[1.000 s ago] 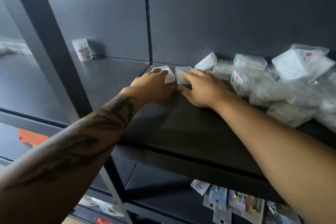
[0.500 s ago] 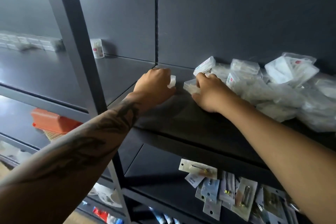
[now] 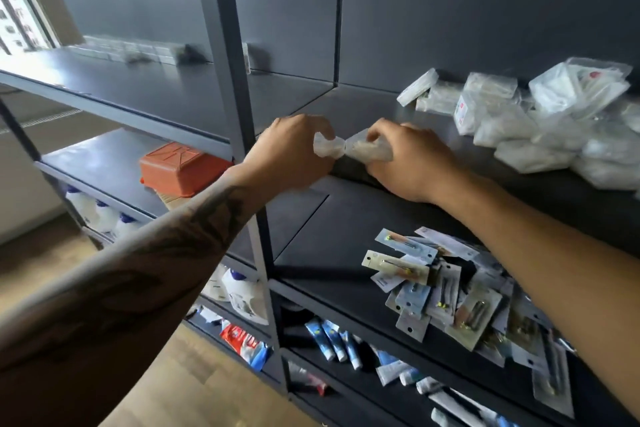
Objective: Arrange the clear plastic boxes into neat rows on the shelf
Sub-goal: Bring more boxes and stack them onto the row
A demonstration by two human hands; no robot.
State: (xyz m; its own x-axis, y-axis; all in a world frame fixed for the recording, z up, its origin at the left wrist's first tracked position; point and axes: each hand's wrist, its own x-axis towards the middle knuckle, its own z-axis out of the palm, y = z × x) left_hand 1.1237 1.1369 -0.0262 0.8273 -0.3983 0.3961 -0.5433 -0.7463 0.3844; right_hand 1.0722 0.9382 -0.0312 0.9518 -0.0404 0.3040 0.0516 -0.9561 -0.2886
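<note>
My left hand [image 3: 287, 152] grips one small clear plastic box [image 3: 325, 146] and my right hand [image 3: 412, 163] grips another clear box [image 3: 367, 149]. The two boxes meet corner to corner above the front of the dark shelf [image 3: 363, 107]. Both are blurred by motion. To the right on the same shelf lies a loose pile of clear boxes and bags [image 3: 540, 121], one box [image 3: 417, 87] tilted at its left end. A row of clear boxes [image 3: 124, 48] stands at the back of the left bay's shelf.
A grey upright post [image 3: 235, 107] stands just left of my left hand. Below are an orange case [image 3: 183, 170], carded blister packs [image 3: 450, 295], tubes [image 3: 336, 340] and white bottles [image 3: 97, 215]. A window is at the far left.
Both hands have lifted their boxes off the shelf surface and drawn them toward me. The camera has tilted down, showing more of the lower shelves.
</note>
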